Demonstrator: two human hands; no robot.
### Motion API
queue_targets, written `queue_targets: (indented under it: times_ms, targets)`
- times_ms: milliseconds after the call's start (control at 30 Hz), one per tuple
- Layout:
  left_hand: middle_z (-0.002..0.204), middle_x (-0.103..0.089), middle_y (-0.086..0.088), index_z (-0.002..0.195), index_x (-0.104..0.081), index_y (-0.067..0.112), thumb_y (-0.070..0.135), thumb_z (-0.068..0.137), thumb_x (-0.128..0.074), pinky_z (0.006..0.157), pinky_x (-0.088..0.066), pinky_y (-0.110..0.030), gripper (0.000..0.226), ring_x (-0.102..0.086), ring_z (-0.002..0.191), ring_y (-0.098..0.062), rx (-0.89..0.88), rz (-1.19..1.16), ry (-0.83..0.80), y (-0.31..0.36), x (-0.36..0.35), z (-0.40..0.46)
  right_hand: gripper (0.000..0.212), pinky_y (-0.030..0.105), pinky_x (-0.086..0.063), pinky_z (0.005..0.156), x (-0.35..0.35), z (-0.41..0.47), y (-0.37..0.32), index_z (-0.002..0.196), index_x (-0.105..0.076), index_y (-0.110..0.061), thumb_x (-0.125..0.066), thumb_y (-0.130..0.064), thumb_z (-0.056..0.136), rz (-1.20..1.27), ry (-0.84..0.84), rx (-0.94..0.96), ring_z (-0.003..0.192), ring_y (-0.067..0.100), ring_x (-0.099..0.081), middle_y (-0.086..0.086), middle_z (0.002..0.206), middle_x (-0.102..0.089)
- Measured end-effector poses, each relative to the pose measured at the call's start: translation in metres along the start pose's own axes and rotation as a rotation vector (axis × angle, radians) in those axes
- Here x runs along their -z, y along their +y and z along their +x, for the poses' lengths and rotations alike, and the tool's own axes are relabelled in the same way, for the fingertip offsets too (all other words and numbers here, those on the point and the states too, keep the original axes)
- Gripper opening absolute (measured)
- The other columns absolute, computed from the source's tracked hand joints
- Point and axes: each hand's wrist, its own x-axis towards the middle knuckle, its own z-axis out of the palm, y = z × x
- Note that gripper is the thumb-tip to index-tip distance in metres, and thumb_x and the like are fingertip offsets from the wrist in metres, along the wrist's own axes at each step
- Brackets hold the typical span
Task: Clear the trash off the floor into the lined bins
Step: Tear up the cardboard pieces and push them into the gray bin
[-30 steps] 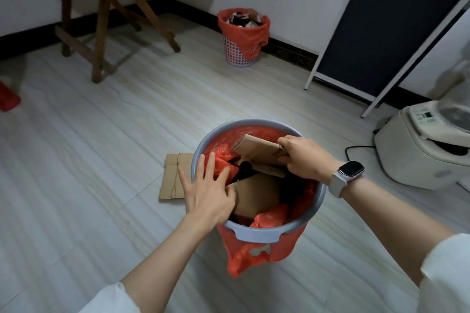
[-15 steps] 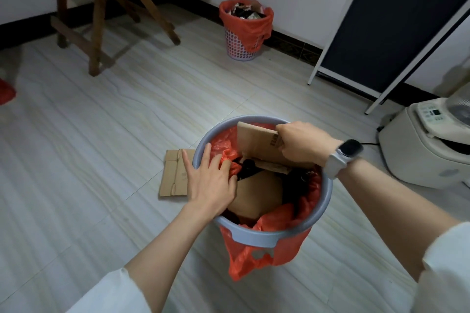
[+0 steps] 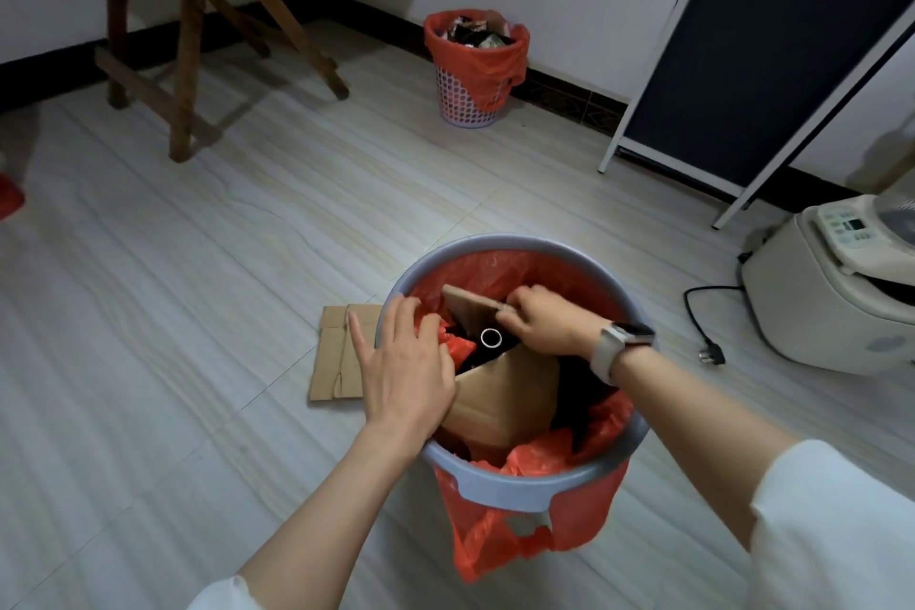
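Note:
A grey-blue bin (image 3: 500, 485) with a red liner (image 3: 515, 545) stands on the floor just in front of me. Inside lie a large brown cardboard piece (image 3: 505, 391), a dark bottle with a round mouth (image 3: 491, 338) and other dark trash. My right hand (image 3: 542, 322) is inside the bin, shut on a smaller cardboard piece (image 3: 468, 310) and pressing it down. My left hand (image 3: 403, 362) lies flat on the bin's left rim and the liner there. A flattened cardboard box (image 3: 336, 357) lies on the floor left of the bin.
A second red-lined basket bin (image 3: 475, 64), full of trash, stands by the far wall. A wooden ladder frame (image 3: 188, 40) is at back left, a dark folding board (image 3: 752, 45) at right, a white appliance (image 3: 837, 292) with its cord and plug (image 3: 710, 354) on the floor.
My right hand has pushed the smaller cardboard piece deeper into the bin. My left hand has stayed on the left rim, shifting slightly. The view has tilted down a little.

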Motion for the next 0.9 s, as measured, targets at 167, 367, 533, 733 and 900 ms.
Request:
queue_targets:
  times_ms: [167,367,533,733,900]
  targets:
    - [0.153,-0.024,-0.009,0.14,-0.036,0.013,0.024,0.086,-0.051,0.112,-0.006,-0.057,0.057,-0.013,0.144,-0.024,0.079,-0.061,-0.042,0.0,-0.003,0.002,0.052,0.039,-0.01,0.118,-0.006,-0.023,-0.003,0.142,-0.03,-0.013,-0.022,-0.041,0.098,-0.112,0.098,0.195,0.143,0.024,-0.012,0.008,0.155,-0.016]
    - [0.157,-0.003,-0.007,0.148,-0.012,0.015,0.028,0.092,-0.039,0.114,0.0,-0.052,0.063,0.003,0.145,-0.018,0.123,-0.021,-0.131,0.002,0.001,0.002,0.062,0.037,0.006,0.118,-0.026,-0.021,-0.003,0.146,0.009,-0.027,-0.014,-0.052,0.095,-0.111,-0.068,0.156,0.144,0.018,0.011,0.002,0.157,0.007]
    - [0.158,0.005,-0.002,0.148,-0.006,0.016,0.03,0.095,-0.035,0.115,-0.001,-0.05,0.062,0.008,0.144,-0.014,0.129,-0.012,-0.266,0.004,0.012,0.003,0.061,0.039,0.005,0.117,-0.022,-0.023,-0.011,0.147,0.006,-0.023,-0.02,-0.046,0.097,-0.007,-0.114,0.153,0.144,0.019,0.007,0.006,0.157,0.004]
    - [0.154,-0.019,-0.006,0.141,-0.033,0.019,0.022,0.091,-0.045,0.113,-0.02,-0.046,0.051,-0.018,0.142,-0.019,0.262,-0.156,-0.26,-0.033,0.073,0.024,0.057,0.046,-0.005,0.117,0.023,-0.042,-0.032,0.147,-0.013,-0.017,-0.032,-0.036,0.096,0.043,0.01,0.188,0.143,0.032,-0.007,0.012,0.154,-0.018]
    - [0.137,-0.043,-0.012,0.13,-0.047,0.012,0.017,0.091,-0.046,0.104,-0.034,-0.041,0.039,-0.041,0.127,-0.029,0.332,-0.1,-0.119,-0.103,0.128,0.042,0.038,0.042,-0.037,0.1,0.049,-0.023,-0.102,0.125,-0.051,-0.014,-0.036,-0.026,0.092,0.073,0.168,0.246,0.119,0.031,-0.05,0.012,0.12,-0.062]
